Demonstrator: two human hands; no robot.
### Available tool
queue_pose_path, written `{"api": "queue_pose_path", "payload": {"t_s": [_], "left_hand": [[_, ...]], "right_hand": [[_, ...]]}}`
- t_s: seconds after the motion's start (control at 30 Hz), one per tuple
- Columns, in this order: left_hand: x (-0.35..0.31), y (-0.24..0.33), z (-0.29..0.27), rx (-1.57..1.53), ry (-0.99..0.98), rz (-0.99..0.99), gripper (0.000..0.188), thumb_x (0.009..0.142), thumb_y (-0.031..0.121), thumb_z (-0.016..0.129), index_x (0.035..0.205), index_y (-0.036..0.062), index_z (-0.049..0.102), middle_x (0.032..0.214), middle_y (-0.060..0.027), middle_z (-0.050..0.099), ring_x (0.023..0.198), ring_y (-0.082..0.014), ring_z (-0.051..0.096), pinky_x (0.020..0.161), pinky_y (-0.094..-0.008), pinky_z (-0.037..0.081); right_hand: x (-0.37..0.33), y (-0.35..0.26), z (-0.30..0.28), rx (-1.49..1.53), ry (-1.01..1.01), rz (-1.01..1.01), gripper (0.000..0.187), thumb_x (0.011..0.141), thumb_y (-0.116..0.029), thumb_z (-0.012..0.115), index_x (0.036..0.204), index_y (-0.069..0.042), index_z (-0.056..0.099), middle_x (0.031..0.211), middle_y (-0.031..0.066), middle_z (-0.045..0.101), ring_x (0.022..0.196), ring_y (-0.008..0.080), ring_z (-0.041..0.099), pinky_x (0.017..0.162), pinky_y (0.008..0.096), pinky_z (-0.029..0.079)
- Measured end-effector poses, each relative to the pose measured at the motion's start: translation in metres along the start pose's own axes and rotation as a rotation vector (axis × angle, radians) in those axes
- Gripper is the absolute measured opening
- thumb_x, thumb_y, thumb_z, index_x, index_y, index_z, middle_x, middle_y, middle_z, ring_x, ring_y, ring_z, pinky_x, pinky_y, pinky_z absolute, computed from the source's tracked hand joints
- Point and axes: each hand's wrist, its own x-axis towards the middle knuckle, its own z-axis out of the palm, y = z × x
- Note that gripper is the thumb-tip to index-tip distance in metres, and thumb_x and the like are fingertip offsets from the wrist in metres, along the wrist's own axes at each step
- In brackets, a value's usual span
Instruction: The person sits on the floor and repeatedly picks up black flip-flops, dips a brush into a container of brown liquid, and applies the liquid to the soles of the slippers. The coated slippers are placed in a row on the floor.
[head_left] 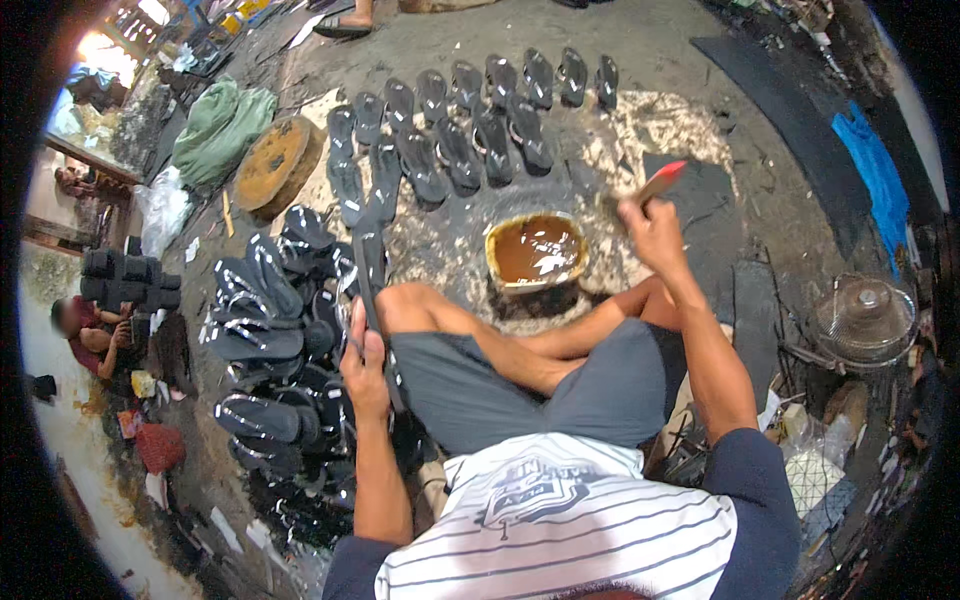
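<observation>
My left hand (364, 362) is closed round a black sandal (362, 262), held upright and edge-on beside my left knee. Raised to the right of the glue pot, my right hand (655, 235) grips a brush (664, 178) with a red-tipped handle; motion blurs it and its bristles are hard to make out. Between my hands, in front of my crossed legs, stands a yellow-rimmed pot (492, 262) of shiny brown liquid that looks like glue. Several black sandals (457, 160) lie in two rows on the floor beyond it.
A heap of glossy black sandals (262, 338) lies at my left, near a round wooden block (278, 168) and a green cloth (222, 125). A caged fan (865, 318) and dark sheet material (790, 130) are on the right. Another person (92, 335) sits at far left.
</observation>
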Motion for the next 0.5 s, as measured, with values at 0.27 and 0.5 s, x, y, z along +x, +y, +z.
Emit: {"api": "queue_pose_path", "payload": {"t_s": [0.27,0.5], "left_hand": [[0.012,0.041,0.118,-1.144,-0.439,-0.439,0.056,0.104,0.048,0.046,0.148,0.0140,0.041,0.133,-0.0111,0.059,0.114,-0.0251,0.063,0.097,-0.0398,0.055],[0.003,0.052,0.135,-1.049,-0.262,-0.469,0.060,0.104,0.052,0.042,0.148,0.0108,0.042,0.138,-0.0117,0.056,0.124,-0.0266,0.057,0.106,-0.0401,0.048]], "right_hand": [[-0.028,-0.166,0.089,0.505,0.127,-0.276,0.029,0.090,-0.020,0.077,0.109,-0.002,0.066,0.100,0.0108,0.071,0.093,0.0203,0.068,0.083,0.0346,0.053],[-0.086,-0.180,0.063,0.781,-0.112,-0.300,0.024,0.094,-0.017,0.069,0.114,-0.004,0.065,0.108,0.0106,0.067,0.105,0.0236,0.065,0.091,0.0366,0.049]]}}
